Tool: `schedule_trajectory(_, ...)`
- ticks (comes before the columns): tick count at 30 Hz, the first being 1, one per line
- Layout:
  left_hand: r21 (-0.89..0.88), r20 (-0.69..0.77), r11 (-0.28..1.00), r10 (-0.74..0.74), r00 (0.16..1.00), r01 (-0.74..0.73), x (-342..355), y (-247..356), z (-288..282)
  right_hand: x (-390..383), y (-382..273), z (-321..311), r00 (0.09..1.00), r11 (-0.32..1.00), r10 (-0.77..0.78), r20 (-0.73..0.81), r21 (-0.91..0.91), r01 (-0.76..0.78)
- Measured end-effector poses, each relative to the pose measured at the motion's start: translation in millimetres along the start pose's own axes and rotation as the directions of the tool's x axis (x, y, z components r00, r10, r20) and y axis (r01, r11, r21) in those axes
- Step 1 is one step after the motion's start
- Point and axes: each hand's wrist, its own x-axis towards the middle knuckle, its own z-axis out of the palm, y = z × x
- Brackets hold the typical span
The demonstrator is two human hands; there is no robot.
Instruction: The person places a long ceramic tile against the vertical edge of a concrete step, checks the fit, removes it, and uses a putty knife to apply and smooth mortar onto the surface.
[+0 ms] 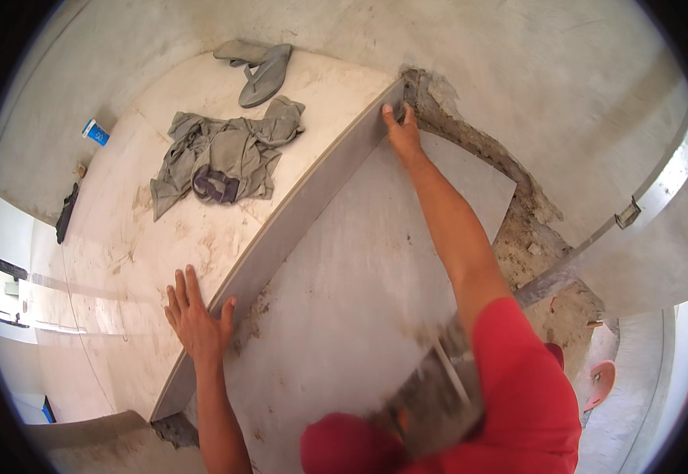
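Item one, as I see it from the head camera: a long grey rectangular tile strip (281, 237), standing on edge and running diagonally from 7 o'clock up to 1 o'clock across the middle of the view. My left hand (196, 320) lies flat and spread, fingers released, on the pale floor tile just beside the strip's lower stretch, thumb touching its face. My right hand (402, 133) reaches to the strip's far end at 12 o'clock, fingertips hooked over its top edge, grasping it.

Item two: a large smooth grey square tile (360, 276), matt and dust-smeared, lying flat just right of the strip, under my right forearm.

Item three: rough brown mortar bed (518, 229), crumbly and uneven, bordering that tile from 1 to 4 o'clock.

Item four: a crumpled grey-green cloth garment (225, 154) at 11 o'clock, well apart from the strip on the cream floor tiles (162, 229), which carry dried streaks.

Item five: a pair of grey rubber flip-flops (261, 67) at 12 o'clock, touching the garment's upper edge.

Item six: a long metal straightedge (636, 209) at 3 o'clock, leaning along the curved concrete wall (549, 87).

Item seven: a small blue cylindrical container (96, 132) at 10 o'clock by the wall.
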Motion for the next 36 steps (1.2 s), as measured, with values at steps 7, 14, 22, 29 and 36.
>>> schedule_trajectory(7,-0.069,-0.008,0.996,0.061,0.998,-0.061,4,6,-3,32,11,-9,0.998,0.999,0.026,0.061,0.021,-0.027)
schedule_trajectory(14,-0.082,0.037,0.994,0.073,0.997,-0.070,5,6,-6,37,12,-13,0.983,0.999,0.047,0.179,0.007,-0.049)
schedule_trajectory(22,-0.043,-0.061,0.994,0.093,0.994,-0.096,0,2,9,30,28,4,0.994,0.993,-0.108,0.001,0.047,0.108)
schedule_trajectory(29,-0.035,-0.106,0.999,0.033,0.994,-0.037,3,-2,13,-40,-4,41,0.998,0.989,0.005,0.055,0.150,-0.014)
schedule_trajectory(36,-0.019,-0.155,0.998,0.058,0.986,-0.061,-1,-8,23,-196,-13,79,0.922,0.940,-0.223,0.316,-0.181,0.290)
